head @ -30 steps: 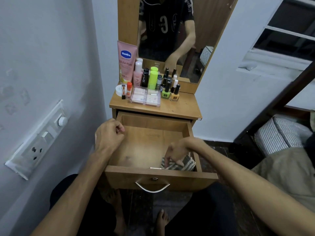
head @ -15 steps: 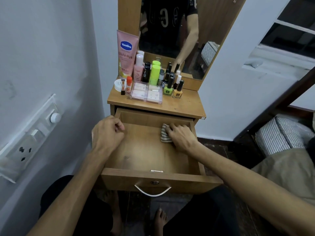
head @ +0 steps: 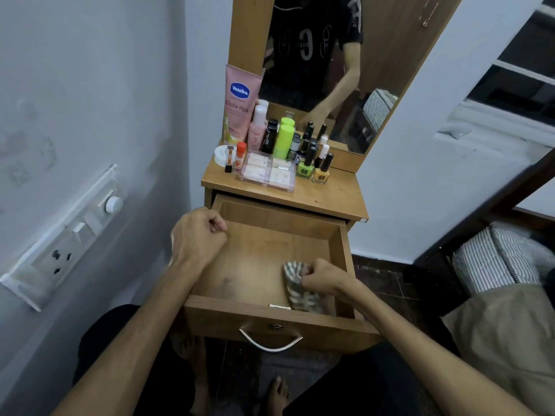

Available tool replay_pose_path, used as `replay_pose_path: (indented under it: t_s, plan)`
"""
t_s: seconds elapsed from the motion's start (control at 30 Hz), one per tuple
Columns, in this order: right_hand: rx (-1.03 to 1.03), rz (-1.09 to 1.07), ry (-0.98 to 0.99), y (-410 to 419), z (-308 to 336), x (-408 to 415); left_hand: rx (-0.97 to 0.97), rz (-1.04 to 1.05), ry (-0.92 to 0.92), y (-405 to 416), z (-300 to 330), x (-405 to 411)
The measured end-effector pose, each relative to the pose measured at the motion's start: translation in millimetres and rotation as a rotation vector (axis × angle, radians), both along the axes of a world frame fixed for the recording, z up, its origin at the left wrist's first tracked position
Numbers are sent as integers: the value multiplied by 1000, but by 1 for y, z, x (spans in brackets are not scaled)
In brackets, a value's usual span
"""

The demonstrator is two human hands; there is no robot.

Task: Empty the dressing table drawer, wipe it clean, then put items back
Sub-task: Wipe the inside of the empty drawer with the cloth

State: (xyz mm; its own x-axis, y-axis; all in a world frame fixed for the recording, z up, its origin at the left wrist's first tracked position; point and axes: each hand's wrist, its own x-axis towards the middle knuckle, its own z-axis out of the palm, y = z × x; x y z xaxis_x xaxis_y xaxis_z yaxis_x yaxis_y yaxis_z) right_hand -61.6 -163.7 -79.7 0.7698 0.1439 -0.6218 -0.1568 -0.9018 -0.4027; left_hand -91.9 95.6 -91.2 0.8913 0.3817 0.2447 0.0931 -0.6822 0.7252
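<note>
Head view looks down on a wooden drawer pulled out from under the counter of a dressing table. The drawer floor is bare wood apart from a striped cloth lying in its front right corner, close to the right wall and reaching the front panel. The right hand sits on the cloth with fingers curled, gripping its upper part and pressing it against the drawer floor. The left hand is closed in a loose fist over the drawer's left wall near the back corner; it holds nothing that can be seen, and whether it touches the wall cannot be told. The two hands are well apart.

On the counter, against the mirror, stand a pink tube, a pink bottle, a black tube, a green bottle and several nail polish bottles. In front of these lies a clear box, with a small white jar and two lip balm sticks to its left. A curved metal handle hangs on the drawer front. A switchboard is on the left wall
</note>
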Motion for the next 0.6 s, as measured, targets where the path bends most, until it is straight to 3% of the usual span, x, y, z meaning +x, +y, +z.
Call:
replay_pose_path:
  t_s: [0.07, 0.13, 0.3, 0.43, 0.5, 0.6]
  plan:
    - [177, -105, -24, 24, -1, -4, -33, 12, 5, -1, 1, -1]
    - [194, -86, -114, 61, -3, -2, -55, 26, 17, -1, 2, -3]
    - [118, 236, -184, 139, -1, -6, -70, 38, 60, -1, 6, -4]
    - [170, 340, 61, 114, 7, -9, -98, 43, 49, -1, 4, -2]
    - [314, 185, 72, 91, 15, -9, -195, 59, 50, 3, 3, 1]
    - [570, -158, -248, 81, 30, 1, -449, 75, 75, 18, 3, 5]
